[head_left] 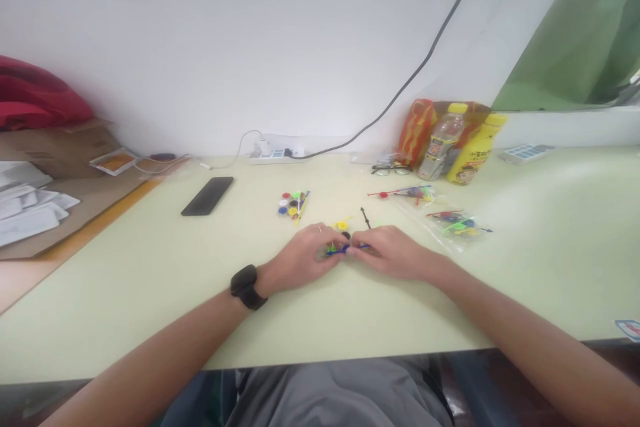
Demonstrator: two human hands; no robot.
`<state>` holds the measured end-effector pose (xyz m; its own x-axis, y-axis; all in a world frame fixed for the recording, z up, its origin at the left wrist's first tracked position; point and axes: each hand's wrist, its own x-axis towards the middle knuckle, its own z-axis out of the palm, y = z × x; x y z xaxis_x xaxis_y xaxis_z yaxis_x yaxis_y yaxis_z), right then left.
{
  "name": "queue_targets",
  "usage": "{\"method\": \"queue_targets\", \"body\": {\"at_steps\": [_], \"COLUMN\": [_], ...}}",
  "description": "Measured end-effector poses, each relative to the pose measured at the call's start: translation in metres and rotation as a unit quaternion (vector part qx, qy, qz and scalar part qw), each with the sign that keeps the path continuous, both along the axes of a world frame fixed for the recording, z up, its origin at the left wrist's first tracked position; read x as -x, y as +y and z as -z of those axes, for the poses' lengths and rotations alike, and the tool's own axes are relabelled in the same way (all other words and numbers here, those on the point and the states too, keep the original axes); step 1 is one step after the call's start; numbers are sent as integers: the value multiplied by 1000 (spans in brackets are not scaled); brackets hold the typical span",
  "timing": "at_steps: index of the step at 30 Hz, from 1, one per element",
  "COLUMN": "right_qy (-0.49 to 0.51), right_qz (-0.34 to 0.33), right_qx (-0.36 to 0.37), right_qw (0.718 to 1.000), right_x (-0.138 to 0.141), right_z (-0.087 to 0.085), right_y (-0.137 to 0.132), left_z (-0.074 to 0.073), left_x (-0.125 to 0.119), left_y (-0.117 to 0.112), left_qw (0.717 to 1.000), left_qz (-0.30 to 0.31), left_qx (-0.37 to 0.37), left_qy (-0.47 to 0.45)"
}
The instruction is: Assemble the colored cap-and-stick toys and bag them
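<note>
While the left hand (310, 250) and right hand (395, 250) pinch a blue piece (345, 249) between their fingertips, fitting seems under way, though blur hides any joint; the next move likely calls for careful alignment, the yellow piece (341, 225) lying just beyond the fingers.

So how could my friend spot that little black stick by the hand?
On the pale table, find the right hand, on the arm without the watch. Just beyond it lies the black stick, its arrow-like tip pointing away from the hand. The yellow piece to its left is bright and rounder; this one is dark and skinny.
</note>
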<state>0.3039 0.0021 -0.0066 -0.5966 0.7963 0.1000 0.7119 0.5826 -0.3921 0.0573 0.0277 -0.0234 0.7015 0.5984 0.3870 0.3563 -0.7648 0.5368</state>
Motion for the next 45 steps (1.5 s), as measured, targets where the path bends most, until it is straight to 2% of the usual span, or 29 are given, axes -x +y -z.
{"method": "queue_targets", "body": {"at_steps": [9,31,39,45], "right_qy": [1,-21,75,153], "right_qz": [-1,-29,-4,-5], "right_qx": [4,41,59,9], "right_qw": [1000,999,995,988], "right_x": [0,-8,-8,-6], "right_z": [-3,2,0,-6], "right_y": [-1,1,0,-3], "left_z": [1,0,3,0], "left_x": [1,-2,-3,-2], "left_y": [1,4,3,2], "left_qw": [1000,999,1000,999], "left_qz": [7,30,1,-21], "left_qx": [-1,-12,-15,0], "left_qy": [13,22,-2,-33]}}
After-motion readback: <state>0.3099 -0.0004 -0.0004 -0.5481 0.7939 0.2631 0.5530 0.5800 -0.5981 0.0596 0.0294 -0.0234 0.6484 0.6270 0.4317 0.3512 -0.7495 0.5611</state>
